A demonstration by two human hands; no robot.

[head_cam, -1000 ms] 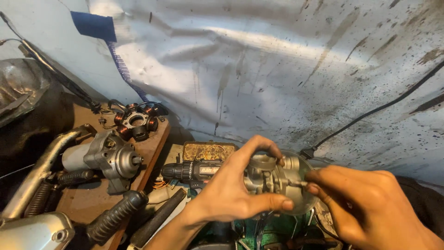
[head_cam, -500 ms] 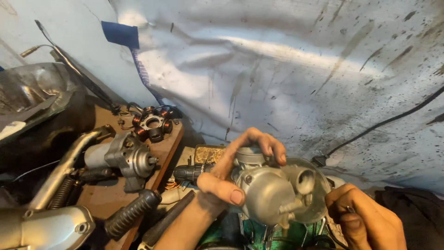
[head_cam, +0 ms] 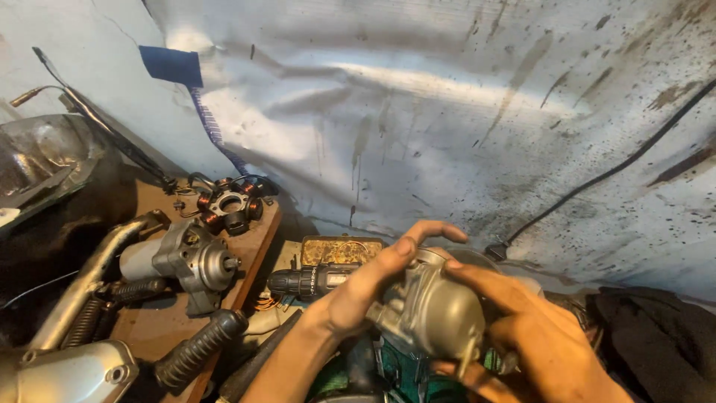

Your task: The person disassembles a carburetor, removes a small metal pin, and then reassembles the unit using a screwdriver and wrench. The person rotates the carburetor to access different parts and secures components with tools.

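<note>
grip: my left hand [head_cam: 365, 295] and right hand [head_cam: 533, 336] both clasp the grey metal carburettor [head_cam: 432, 313], held between them | risk: greasy casting could slip onto clutter beneath
</note>
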